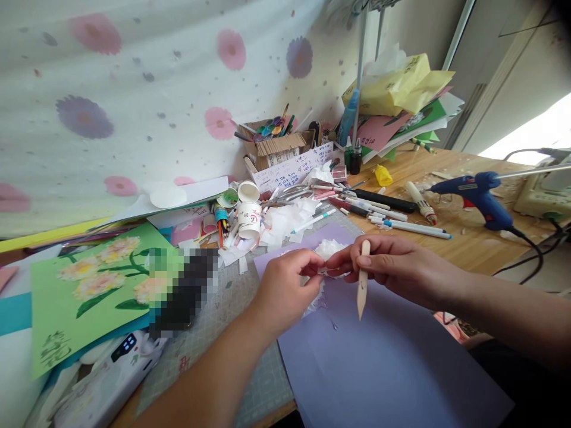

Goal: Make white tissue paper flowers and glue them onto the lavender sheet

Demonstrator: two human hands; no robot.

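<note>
My right hand (397, 261) holds a flat wooden stick (363, 285) with a pointed lower end, clamped under the thumb. Its fingertips meet those of my left hand (288, 285), which is closed in a pinch; whatever lies between them is too small or hidden to name. Both hands hover over a purple sheet of paper (375, 351). Just behind the fingers, white crumpled paper (329, 248) sits on that sheet, partly covered by my hands. A small glossy drop or smear shows on the purple paper below the left fingertips.
A grey cutting mat (178, 368) lies under the sheet. Leftward are a green flower picture (102, 291) and a phone (111, 380). Paper cups (248, 219), paper scraps and several pens (414, 227) crowd the back. A blue glue gun (473, 193) with its cord stands at right.
</note>
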